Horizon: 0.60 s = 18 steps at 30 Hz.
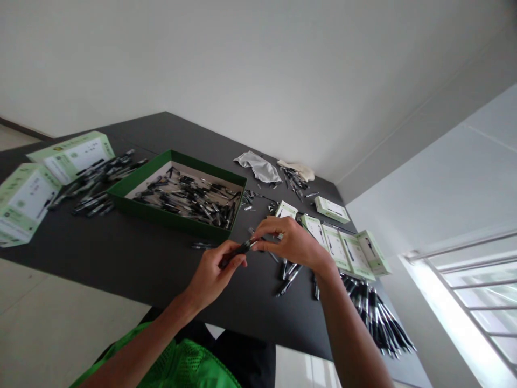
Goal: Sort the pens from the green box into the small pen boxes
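My left hand [221, 268] is closed round the dark barrel of a pen [241, 248], held above the dark table. At the pen's other end, my right hand [287, 240] pinches the tip with thumb and forefinger. Whether a separate small part sits in that pinch is too small to tell. Just beyond my hands stands a green box [169, 218] with many loose black pens [197, 199] in it. Several assembled-looking pens [289, 277] lie on the table below my right wrist.
Green-and-white pen boxes [333, 245] line the right side, beside a fanned pile of pens [375, 312]. More cartons [30, 199] and pens [100, 180] lie at the left. A clear plastic bag [259, 166], a cloth [299, 170] and small parts are near the wall.
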Available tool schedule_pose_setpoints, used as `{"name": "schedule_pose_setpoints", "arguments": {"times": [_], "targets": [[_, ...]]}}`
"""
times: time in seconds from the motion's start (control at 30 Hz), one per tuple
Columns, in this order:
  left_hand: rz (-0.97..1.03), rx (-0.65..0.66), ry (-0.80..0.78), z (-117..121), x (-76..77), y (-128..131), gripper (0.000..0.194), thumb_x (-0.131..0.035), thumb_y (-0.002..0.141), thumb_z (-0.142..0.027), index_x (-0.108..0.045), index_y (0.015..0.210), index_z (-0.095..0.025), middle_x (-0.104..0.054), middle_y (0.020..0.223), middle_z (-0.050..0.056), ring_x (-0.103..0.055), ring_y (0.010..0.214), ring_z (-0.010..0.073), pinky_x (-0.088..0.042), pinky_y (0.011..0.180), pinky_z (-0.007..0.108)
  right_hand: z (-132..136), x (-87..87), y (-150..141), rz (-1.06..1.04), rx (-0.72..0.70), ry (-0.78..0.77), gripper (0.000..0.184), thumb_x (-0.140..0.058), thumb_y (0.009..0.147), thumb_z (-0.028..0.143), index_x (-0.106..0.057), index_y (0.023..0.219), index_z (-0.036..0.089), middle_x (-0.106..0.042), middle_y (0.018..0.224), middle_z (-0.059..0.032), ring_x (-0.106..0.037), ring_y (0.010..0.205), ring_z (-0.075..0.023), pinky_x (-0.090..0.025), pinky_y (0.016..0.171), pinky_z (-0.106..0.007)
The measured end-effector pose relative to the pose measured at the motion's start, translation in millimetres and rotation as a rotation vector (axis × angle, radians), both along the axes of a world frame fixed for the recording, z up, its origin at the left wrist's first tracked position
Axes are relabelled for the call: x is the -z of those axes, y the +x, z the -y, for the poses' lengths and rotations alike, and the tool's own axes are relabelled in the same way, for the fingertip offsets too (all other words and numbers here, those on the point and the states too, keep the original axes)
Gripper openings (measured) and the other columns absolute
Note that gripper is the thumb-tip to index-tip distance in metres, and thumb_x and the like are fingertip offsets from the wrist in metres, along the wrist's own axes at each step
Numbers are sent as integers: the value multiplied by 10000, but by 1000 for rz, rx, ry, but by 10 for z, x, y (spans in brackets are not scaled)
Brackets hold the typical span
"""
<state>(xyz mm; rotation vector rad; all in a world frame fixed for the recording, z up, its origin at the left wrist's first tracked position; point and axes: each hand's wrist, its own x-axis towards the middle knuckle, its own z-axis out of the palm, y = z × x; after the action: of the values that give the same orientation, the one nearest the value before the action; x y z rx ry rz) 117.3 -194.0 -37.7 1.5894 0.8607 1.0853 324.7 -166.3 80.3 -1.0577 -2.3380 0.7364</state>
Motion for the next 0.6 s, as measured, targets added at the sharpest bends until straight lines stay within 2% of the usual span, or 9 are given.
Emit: {"name": "schedule_pose_setpoints", "arguments": {"times": [0.23, 0.33, 0.47, 0.6], "targets": [[-10, -1, 23, 8, -22, -2, 294, -604, 1009, -412, -711, 876, -173, -735, 801, 28, -681, 734, 170, -469, 672, 236, 26, 99, 7, 59, -29, 144, 260, -685, 977, 443, -739, 859, 217, -743, 836, -47, -661, 807, -193, -485, 737, -329], [-21, 4, 32, 10, -29, 1, 302, -600, 1009, -414, -715, 868, -173, -729, 788, 26, -667, 707, 164, -458, 652, 232, 69, 155, 11, 98, 22, 153, 296, -714, 944, 494, -711, 845, 215, -714, 785, -43, -635, 784, -201, -466, 742, -340], [-16, 5, 28, 12, -35, 5, 302, -593, 1010, -415, -707, 868, -174, -722, 780, 26, -659, 708, 165, -454, 654, 231, 195, 265, 23, -11, 154, 57, 326, -736, 930, 486, -724, 1140, 237, -753, 953, -58, -654, 846, -205, -492, 782, -341], [-19, 7, 19, 18, -44, 5, 331, -574, 1016, -438, -695, 859, -173, -692, 746, 16, -605, 651, 151, -427, 615, 227, 362, 444, -29, -273, 282, -79, 383, -660, 985, 443, -683, 1323, 266, -768, 1100, -58, -664, 906, -202, -525, 819, -345]]}}
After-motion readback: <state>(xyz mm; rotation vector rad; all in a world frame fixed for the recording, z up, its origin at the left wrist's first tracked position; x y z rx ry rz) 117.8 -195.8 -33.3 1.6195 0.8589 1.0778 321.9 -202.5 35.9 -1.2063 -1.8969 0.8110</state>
